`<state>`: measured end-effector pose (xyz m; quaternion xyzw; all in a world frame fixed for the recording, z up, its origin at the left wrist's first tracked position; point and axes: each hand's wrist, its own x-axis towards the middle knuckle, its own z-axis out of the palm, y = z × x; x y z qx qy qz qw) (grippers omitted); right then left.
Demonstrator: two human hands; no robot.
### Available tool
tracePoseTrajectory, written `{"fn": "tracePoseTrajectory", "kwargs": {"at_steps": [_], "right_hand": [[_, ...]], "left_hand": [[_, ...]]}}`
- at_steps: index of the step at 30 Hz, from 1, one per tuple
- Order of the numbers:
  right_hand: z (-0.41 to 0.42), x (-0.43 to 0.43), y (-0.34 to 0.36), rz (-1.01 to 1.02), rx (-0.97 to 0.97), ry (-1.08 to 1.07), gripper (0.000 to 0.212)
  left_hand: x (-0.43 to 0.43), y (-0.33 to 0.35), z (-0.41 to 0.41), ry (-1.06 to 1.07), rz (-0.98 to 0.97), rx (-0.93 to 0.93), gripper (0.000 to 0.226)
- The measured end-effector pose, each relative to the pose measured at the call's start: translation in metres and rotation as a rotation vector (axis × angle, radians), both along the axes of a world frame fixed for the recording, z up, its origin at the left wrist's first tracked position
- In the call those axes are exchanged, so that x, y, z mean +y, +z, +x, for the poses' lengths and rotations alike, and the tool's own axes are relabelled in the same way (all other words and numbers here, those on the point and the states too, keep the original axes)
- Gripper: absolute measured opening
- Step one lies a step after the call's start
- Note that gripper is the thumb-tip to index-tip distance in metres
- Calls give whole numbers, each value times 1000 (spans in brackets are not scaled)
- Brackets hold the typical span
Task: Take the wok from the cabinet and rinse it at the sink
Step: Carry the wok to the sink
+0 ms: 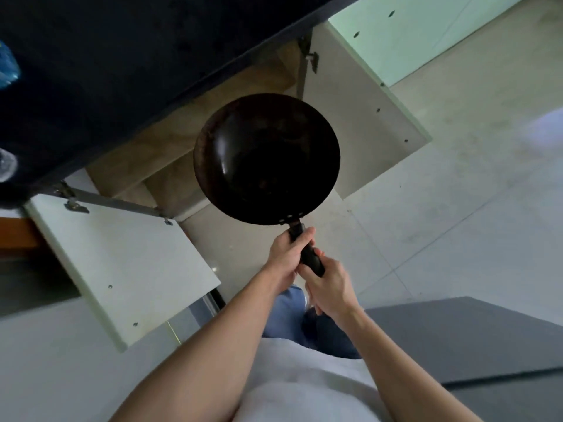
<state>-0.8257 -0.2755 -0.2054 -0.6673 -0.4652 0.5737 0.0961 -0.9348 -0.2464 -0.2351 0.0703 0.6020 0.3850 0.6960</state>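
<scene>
A black round wok (266, 158) with a black handle hangs in mid-air in front of the open cabinet (182, 178), bowl facing up. My left hand (288, 255) grips the handle close to the bowl. My right hand (330, 287) grips the handle's end just behind it. The wok covers part of the cabinet's wooden inside. No sink is in view.
Two pale cabinet doors stand open, one at the left (122, 269) and one at the right (365, 117). A dark countertop (122, 71) runs above the cabinet. Light floor tiles (457, 223) lie to the right. A grey surface (472, 339) is at the lower right.
</scene>
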Motion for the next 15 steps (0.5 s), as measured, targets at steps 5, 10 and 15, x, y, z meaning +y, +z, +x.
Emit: {"fn": "tracePoseTrajectory", "kwargs": {"at_steps": [5,10,15], "right_hand": [[19,-29,14,24,-9,-38,12],[39,-60,30,87,-15,-57,15],[49,-87,59,146,2,-110,17]], "left_hand": [[-25,19,21,-34,15,-1,19],[-50,37,44,-35,69,-13,18],[-72,66,56,-64,164,28,15]]}}
